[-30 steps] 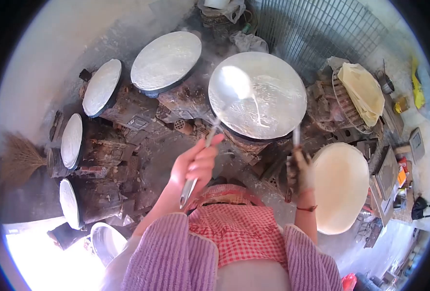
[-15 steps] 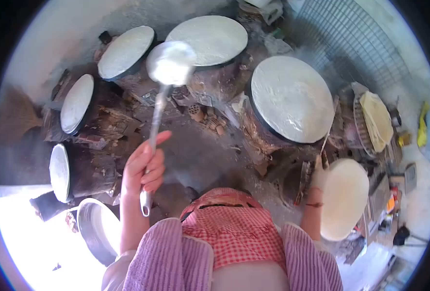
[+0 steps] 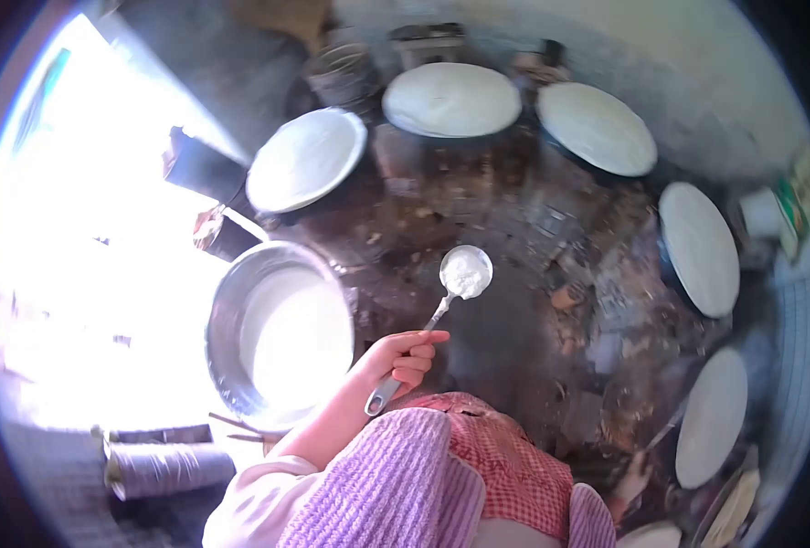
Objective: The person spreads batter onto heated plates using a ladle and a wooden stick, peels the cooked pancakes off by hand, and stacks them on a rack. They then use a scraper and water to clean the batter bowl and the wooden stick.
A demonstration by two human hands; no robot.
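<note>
My left hand is closed round the handle of a metal ladle. White batter lies in the ladle's bowl, held over the dark floor in front of my checked apron. To the left stands a large metal pot of white liquid. My right hand, low at the right and partly blurred, grips a thin stick that points toward a round griddle coated in white. A pale round disc shows below that hand, cut off by the frame's edge.
Several white-coated griddles curve round me, among them one at the left, one at the back and one at the right. Folded pale sheets lie at the lower right. A wrapped roll lies at the lower left.
My view has swung left, bringing the pot nearer the middle. The ladle has come lower and closer to my body, still in my left hand. My right hand now sits lower in view.
</note>
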